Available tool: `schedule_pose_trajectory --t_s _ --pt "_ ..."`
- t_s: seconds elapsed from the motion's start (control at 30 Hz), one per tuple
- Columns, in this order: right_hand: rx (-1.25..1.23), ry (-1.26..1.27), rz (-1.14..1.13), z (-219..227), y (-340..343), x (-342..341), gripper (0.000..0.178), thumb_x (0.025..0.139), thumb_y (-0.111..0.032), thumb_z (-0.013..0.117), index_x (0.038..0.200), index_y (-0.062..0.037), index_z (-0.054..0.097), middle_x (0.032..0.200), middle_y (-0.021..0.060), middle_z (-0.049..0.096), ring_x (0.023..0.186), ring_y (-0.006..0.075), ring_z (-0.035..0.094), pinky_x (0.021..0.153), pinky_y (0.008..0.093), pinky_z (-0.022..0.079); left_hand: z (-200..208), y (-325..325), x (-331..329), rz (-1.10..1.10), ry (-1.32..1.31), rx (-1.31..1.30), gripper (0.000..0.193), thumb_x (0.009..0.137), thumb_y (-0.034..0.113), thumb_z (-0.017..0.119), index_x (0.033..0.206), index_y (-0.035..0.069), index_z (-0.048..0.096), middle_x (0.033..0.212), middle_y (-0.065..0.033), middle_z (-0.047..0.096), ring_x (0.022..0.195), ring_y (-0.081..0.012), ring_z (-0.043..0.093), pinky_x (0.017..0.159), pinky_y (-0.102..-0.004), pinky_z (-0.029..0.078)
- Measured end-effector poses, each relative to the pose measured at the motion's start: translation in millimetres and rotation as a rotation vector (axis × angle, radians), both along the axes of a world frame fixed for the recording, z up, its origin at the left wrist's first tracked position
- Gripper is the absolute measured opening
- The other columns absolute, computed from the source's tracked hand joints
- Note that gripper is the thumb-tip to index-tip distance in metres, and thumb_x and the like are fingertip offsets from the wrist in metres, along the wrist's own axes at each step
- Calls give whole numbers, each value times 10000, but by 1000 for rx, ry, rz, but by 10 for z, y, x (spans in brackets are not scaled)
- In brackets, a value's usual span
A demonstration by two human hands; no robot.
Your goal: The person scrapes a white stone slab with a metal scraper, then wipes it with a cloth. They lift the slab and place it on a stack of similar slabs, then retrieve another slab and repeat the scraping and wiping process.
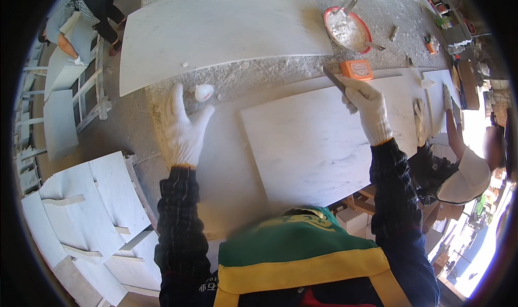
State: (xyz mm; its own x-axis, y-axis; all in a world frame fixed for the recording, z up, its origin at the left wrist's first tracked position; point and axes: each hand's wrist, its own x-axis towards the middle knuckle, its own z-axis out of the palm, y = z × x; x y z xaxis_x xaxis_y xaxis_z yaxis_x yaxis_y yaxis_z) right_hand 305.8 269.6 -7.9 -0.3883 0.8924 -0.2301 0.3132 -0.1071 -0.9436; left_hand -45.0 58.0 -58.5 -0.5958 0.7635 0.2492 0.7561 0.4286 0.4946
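Observation:
My left hand [183, 126], in a white knit glove, is open with its fingers spread over the table's left part. Just beyond its thumb sits a small rounded white thing [204, 93], too unclear to name. My right hand [367, 104], gloved likewise, pinches a narrow flat metal scraper [332, 78] that points up and left. Below and between my hands lies a white marble slab [313, 139] with grey veins, on a larger pale sheet [226, 161]. Right beside the scraper is an orange box [356, 69].
Farther off, a red-rimmed bowl [348, 31] holds lumpy white material and metal tools. Another large slab [226, 26] lies across the gritty tabletop [259, 72]. Slabs [91, 199] lean at lower left. One co-worker [458, 177] works at right, another [91, 10] at upper left.

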Motion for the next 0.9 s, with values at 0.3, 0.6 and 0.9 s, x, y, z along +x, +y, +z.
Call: schedule_pose_trajectory --t_s 0.3,0.6,0.9 --pt "-238 -85 186 -101 -1061 -411 321 1008 -125 609 1259 54 698 847 40 683 720 82 571 643 234 477 -90 421 -90 5 -256 107 321 862 348 817 1064 107 757 1077 -51 716 1111 -262 627 1147 -443 390" --pt "-168 -191 203 -293 -1064 -749 248 951 -174 678 1089 15 763 822 67 712 775 100 631 709 289 518 -206 387 -107 -29 -105 218 235 866 315 815 989 119 771 1020 -35 732 1071 -232 649 1218 -457 307" --pt "-159 -156 218 -217 -1149 -692 319 976 -118 632 1218 70 720 828 39 672 685 80 550 618 238 461 -232 364 -122 -42 -122 250 267 867 325 821 1005 103 766 1031 -54 748 1033 -251 678 1214 -482 326"
